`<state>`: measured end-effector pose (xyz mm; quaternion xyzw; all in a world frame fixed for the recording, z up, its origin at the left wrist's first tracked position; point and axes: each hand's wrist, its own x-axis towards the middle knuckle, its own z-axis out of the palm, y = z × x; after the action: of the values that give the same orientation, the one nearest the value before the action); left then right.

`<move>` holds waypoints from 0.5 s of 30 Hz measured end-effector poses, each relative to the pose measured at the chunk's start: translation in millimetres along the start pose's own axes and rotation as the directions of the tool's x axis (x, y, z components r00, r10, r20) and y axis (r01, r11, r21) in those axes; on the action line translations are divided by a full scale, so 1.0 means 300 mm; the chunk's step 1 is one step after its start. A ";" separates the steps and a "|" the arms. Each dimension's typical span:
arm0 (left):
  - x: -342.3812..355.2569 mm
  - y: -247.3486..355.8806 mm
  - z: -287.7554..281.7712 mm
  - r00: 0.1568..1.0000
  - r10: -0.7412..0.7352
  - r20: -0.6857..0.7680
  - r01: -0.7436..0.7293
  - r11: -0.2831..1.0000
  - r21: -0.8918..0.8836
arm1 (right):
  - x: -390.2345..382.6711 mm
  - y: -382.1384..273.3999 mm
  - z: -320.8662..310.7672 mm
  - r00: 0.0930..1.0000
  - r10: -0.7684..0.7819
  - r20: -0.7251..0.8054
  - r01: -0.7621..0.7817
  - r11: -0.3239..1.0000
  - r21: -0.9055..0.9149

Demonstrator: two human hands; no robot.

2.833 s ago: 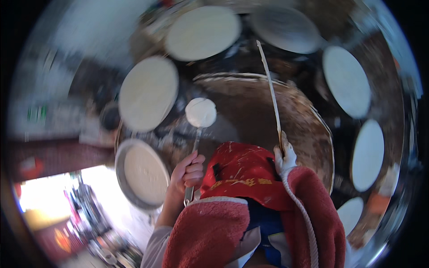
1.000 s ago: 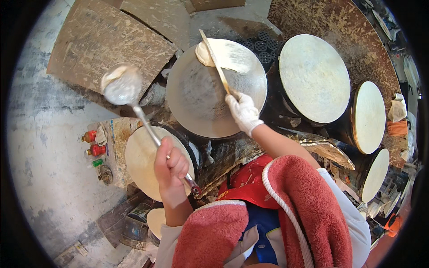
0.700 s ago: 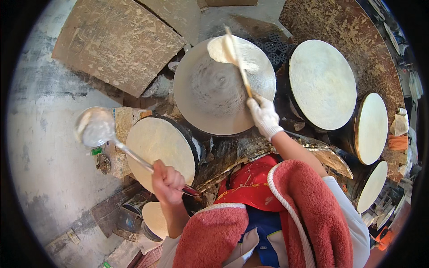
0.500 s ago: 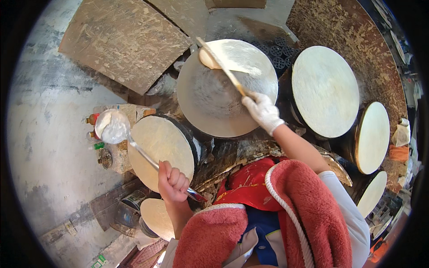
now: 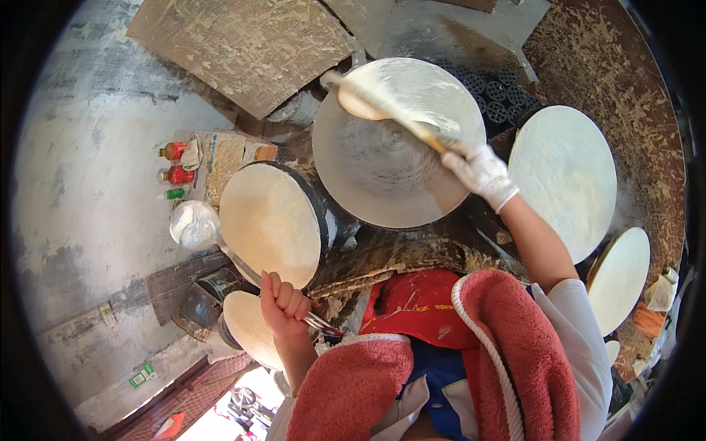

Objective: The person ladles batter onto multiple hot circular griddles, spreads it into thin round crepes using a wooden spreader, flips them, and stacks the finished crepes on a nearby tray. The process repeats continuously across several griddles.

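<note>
My right hand (image 5: pixel 482 176), in a white glove, is closed round the handle of a long wooden spreader (image 5: pixel 419 129). The spreader's blurred far end lies over pale batter (image 5: pixel 412 84) on a large round griddle (image 5: pixel 368 195). Batter covers the far part of the plate, with a thicker pool at its far left; the near part is bare grey metal. My bare left hand (image 5: pixel 285 305) grips a metal ladle (image 5: pixel 239 262) by its long handle. White batter coats the ladle's bowl, held out left of another round griddle (image 5: pixel 268 224) that bears a pale thin sheet.
More round griddles with pale sheets stand at the right (image 5: pixel 565 184), far right (image 5: pixel 621 279) and lower left (image 5: pixel 254 327). Black perforated briquettes (image 5: pixel 496 95) sit behind the main griddle. Red-capped bottles (image 5: pixel 176 175) stand at the left; a splattered board (image 5: pixel 243 51) lies far left.
Batter now reaches further along the griddle's far right edge. My right hand has moved right with the spreader. The ladle's bowl has dropped nearer, uncovering the red bottles; the whole view has turned somewhat.
</note>
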<state>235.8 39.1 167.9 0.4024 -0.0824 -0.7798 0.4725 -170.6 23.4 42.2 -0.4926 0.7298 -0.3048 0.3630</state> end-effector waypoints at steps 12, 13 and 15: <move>-0.083 -0.095 0.005 0.986 0.034 -0.165 -0.050 0.994 -0.097 | 0.035 0.024 -0.003 0.943 -0.099 0.317 0.130 0.988 -0.080; -0.099 -0.102 0.009 0.987 0.031 -0.160 -0.054 0.988 -0.143 | 0.050 0.023 -0.024 0.932 -0.140 0.335 0.178 0.980 -0.086; -0.136 -0.114 0.015 0.980 0.067 -0.188 -0.088 0.990 -0.109 | 0.115 0.026 -0.076 0.953 -0.176 0.248 0.214 0.967 -0.135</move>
<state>219.1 89.2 175.9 0.4407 -0.0082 -0.7237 0.5310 -202.1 -4.5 40.6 -0.6224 0.6517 -0.2195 0.3737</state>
